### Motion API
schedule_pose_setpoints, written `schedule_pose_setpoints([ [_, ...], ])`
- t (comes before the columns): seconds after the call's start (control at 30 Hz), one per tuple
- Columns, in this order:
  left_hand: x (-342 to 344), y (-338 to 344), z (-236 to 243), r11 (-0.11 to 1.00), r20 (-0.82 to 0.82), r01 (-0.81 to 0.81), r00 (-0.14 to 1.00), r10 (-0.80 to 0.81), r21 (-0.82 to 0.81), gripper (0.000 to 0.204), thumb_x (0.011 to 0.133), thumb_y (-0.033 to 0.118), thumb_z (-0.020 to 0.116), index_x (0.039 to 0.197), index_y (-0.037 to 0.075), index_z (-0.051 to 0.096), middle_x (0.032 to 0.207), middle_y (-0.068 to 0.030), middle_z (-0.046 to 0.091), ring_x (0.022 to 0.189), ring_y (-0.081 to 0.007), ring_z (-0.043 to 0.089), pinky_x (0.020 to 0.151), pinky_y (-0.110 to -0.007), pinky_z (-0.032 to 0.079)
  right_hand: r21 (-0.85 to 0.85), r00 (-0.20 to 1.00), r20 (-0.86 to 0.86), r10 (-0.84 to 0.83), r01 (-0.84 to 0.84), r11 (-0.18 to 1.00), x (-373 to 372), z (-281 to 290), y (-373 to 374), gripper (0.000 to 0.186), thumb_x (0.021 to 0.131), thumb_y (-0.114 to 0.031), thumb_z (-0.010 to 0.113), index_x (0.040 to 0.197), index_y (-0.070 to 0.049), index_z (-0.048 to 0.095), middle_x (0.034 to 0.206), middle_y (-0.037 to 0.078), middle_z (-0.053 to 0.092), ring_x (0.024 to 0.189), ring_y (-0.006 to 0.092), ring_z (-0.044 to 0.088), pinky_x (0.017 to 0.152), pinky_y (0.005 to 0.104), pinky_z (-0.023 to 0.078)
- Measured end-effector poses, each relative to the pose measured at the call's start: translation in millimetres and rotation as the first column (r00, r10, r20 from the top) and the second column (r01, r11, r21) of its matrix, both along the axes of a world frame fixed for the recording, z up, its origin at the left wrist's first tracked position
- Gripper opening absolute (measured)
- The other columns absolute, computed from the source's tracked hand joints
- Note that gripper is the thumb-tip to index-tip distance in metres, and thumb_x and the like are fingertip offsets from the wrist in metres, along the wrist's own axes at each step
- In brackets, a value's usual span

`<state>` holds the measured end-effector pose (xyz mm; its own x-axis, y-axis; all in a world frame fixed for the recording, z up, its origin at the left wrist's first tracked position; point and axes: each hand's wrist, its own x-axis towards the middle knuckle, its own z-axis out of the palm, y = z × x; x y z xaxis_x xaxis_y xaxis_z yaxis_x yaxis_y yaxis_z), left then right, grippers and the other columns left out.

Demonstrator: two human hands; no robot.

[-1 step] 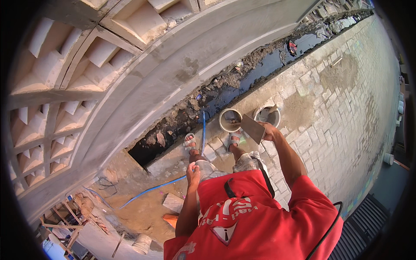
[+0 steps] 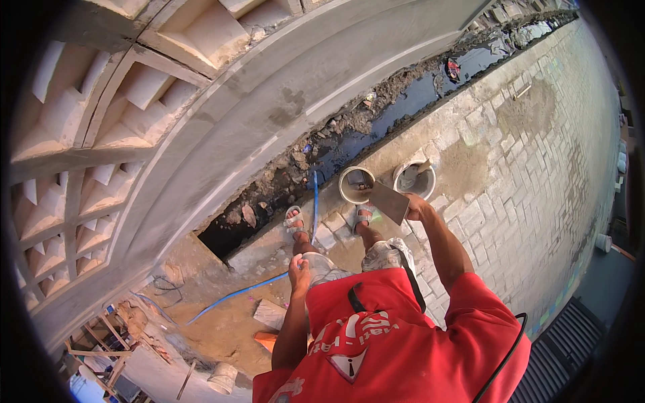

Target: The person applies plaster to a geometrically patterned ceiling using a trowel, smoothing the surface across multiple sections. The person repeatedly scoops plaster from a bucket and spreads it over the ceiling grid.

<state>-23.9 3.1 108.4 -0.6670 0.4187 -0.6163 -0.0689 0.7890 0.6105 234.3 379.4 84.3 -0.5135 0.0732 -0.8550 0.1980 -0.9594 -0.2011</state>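
Observation:
My right hand [image 2: 416, 207] grips a flat, rectangular grey trowel [image 2: 391, 201], held over the paving just in front of me, between two buckets. The left bucket [image 2: 356, 187] is round and pale, with grey objects inside, partly behind the trowel. The right bucket [image 2: 423, 181] holds grey material and a pale tool. My left hand [image 2: 299, 272] is down beside my left thigh, fingers curled; what they hold, if anything, is hidden. My sandaled feet stand on the pavers behind the buckets, beside a blue hose [image 2: 316, 208].
An open drain [image 2: 403, 101] with dark water and rubble runs along the concrete block wall [image 2: 255, 101]. Brick paving [image 2: 510, 215] stretches to the right. At lower left are sandy ground [image 2: 228, 322], a board [image 2: 267, 312], an orange item and wooden framing [image 2: 101, 349]. A dark grille lies at lower right.
My right hand and the trowel have moved very slightly down toward me. The whole view has shifted a little; my left hand looks much the same.

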Motion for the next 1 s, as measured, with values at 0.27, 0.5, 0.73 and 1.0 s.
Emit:
schedule_pose_setpoints([
  [0.27,5,29,-24,0.962,-0.417,0.223,0.868,-0.269,-0.156,0.033,0.082,0.01,0.057,0.113,0.0,0.052,0.11,-0.0203,0.052,0.102,-0.0356,0.052,0.087,-0.04,0.043,0.269,0.928,0.364,0.076,-0.183,0.945,-67,-194,-28,0.02,0.08,-0.011,0.062,0.098,-0.003,0.066,0.078,0.009,0.065,0.066,0.0155,0.062,0.052,0.0293,0.051],
  [0.5,5,23,-38,0.954,-0.469,0.226,0.833,-0.293,-0.196,0.034,0.083,0.01,0.054,0.115,-0.002,0.05,0.115,-0.0223,0.046,0.106,-0.0389,0.049,0.086,-0.044,0.043,0.482,0.678,0.723,0.129,-0.63,0.609,-123,-355,-57,0.031,0.073,-0.02,0.054,0.096,-0.002,0.065,0.1,0.027,0.062,0.098,0.0401,0.059,0.087,0.0439,0.046],
  [0.73,5,21,-42,0.925,-0.453,0.296,0.808,-0.376,-0.24,0.034,0.083,0.012,0.054,0.113,-0.004,0.051,0.116,-0.0227,0.046,0.107,-0.038,0.049,0.088,-0.045,0.043,0.33,0.59,0.79,0.164,-0.635,0.698,-153,-382,-71,0.033,0.076,-0.018,0.051,0.101,0.0,0.063,0.1,0.029,0.061,0.099,0.0428,0.058,0.087,0.0448,0.046],
  [1.0,2,20,-34,0.887,-0.4,0.346,0.799,-0.449,-0.306,0.034,0.083,0.012,0.054,0.113,-0.004,0.051,0.117,-0.0231,0.045,0.11,-0.0389,0.047,0.091,-0.045,0.04,0.515,0.947,0.307,-0.097,-0.08,0.853,-14,-234,-32,0.032,0.087,-0.019,0.056,0.113,0.001,0.06,0.091,0.008,0.064,0.083,0.0137,0.056,0.076,0.0273,0.045],
])
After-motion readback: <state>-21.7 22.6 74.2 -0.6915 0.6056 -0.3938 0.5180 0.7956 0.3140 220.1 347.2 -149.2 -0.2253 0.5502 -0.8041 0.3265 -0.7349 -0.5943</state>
